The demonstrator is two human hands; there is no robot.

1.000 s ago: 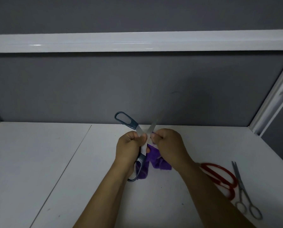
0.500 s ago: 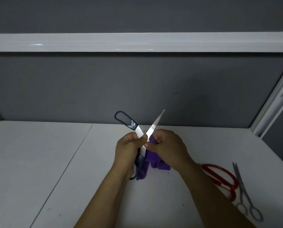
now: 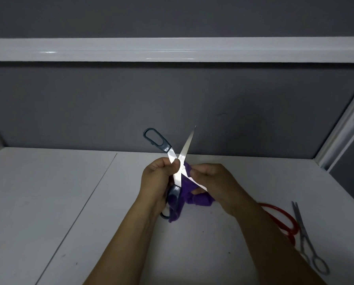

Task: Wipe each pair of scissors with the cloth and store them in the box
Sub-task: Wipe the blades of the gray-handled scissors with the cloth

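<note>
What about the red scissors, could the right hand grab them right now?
Probably not right away. The right hand is pinching the purple cloth on a blade of the blue scissors. The red scissors lie nearby, partly hidden by that arm, with nothing on top; it should let go first.

Place: plain indoor work station, bench type.
Surface: flat white tabletop [image 3: 48,202]; straight panel seam [image 3: 94,194] running near to far at left.
Backing: matt grey wall panel [image 3: 110,103] along far edge; glossy white horizontal rail [image 3: 172,49] above.
Frame: white angled post [image 3: 340,130], far right.
Tools: red-handled scissors [image 3: 294,226] and slim all-metal scissors [image 3: 302,229], near right.
</note>
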